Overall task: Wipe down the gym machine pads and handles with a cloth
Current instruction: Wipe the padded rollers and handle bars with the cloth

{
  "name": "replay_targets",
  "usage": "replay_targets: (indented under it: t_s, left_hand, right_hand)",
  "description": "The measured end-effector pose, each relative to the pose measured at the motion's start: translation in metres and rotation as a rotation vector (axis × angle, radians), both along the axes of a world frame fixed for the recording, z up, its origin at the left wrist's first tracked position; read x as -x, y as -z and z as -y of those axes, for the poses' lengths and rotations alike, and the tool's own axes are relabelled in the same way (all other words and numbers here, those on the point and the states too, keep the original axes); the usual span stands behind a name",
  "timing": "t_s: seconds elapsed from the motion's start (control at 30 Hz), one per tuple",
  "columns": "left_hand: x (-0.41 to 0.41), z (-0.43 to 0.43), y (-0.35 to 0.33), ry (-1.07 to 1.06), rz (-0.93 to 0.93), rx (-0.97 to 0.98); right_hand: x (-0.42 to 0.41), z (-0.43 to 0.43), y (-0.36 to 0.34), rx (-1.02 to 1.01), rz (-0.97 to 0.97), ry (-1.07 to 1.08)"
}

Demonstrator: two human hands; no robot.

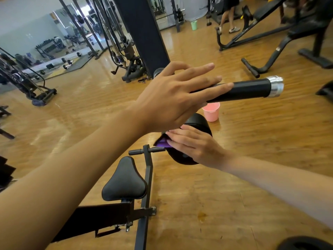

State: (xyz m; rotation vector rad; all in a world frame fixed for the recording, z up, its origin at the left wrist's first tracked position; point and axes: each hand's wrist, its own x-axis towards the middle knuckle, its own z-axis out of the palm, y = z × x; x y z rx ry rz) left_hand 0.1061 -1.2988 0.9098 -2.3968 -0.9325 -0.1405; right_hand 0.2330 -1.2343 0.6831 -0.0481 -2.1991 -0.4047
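The left hand (173,98) lies over the black handle (250,89) of the machine, its fingers stretched out nearly straight along the bar and not closed round it. The thumb is hidden beneath the palm, so whether it hooks under the bar cannot be told. The hand covers the near part of the handle, and the far end shows free with its silver cap (275,86). Below it, the right hand (196,144) presses flat, fingers together and extended, on a purple cloth (162,142) against the rounded black pad (198,121). Only a small corner of the cloth shows past the fingertips, the rest lying under the hand. The pad itself is partly masked by both hands, and how it is mounted is out of sight. Just left of the pad a short black crossbar (144,151) sits at the top of the upright post, and the black seat (124,179) stands lower on the same frame, whose base is cut off at the bottom edge. A pink bucket (212,111) stands on the wooden floor (252,141) beyond the pad, half hidden by the handle. A green bucket (194,25) stands far back, near another person's legs (227,18), cut off at the top edge.
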Motion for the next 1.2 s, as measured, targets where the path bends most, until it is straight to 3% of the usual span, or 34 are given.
replay_targets:
  t_s: [0.1,0.17,0.37,0.53,0.63,0.77,0.93,1.1,1.2]
  left_hand:
    - [0.0,-0.001,-0.001,-0.016,0.001,0.014]
    - [0.0,-0.004,-0.002,-0.029,-0.006,0.034]
    - [0.002,-0.006,-0.002,-0.013,-0.005,0.027]
    - [0.004,-0.001,0.0,-0.016,0.0,0.03]
    - [0.006,-0.003,-0.001,-0.032,0.003,0.034]
    - [0.006,-0.004,-0.002,-0.033,-0.002,0.037]
    - [0.004,0.0,0.0,-0.012,0.005,0.021]
    - [0.002,0.0,-0.001,-0.02,0.004,0.024]
    - [0.004,-0.002,0.0,-0.033,-0.006,0.017]
  right_hand:
    - [-0.025,-0.011,0.057,-0.175,0.334,0.07]
    - [-0.04,-0.012,0.077,-0.146,0.451,0.102]
    - [-0.026,-0.012,0.011,0.005,0.116,-0.013]
    - [-0.039,-0.022,0.033,-0.172,0.372,0.08]
    - [-0.035,-0.024,0.033,-0.207,0.325,0.123]
    - [-0.031,-0.029,0.01,-0.252,0.293,0.013]
    - [-0.016,-0.018,-0.018,-0.131,0.081,-0.054]
    - [-0.039,-0.03,0.044,-0.301,0.382,-0.077]
    - [-0.034,-0.022,0.027,-0.255,0.349,-0.085]
